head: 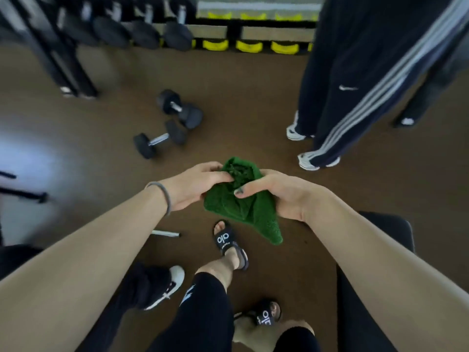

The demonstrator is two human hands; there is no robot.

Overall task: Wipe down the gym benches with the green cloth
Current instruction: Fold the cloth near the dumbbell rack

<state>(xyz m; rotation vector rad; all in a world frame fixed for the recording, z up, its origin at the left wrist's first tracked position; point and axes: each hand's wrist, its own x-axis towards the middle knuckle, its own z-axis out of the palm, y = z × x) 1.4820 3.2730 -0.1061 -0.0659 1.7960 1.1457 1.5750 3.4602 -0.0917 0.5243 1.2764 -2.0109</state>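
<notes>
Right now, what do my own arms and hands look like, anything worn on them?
Both forearms are bare, no sleeves in view. The left hand has a thin grey band round its wrist. The right hand wears nothing, but its thumbnail carries dark polish. No gloves, watch or rings show.

The green cloth (241, 201) is showing a thick, fuzzy terry pile. Two dumbbells (167, 123) are lying with matt black rubbery heads and shiny metal handles. The brown floor (241, 97) is looking smooth, glaring faintly at the left. The bench (388, 232) pad is appearing matt black.
</notes>
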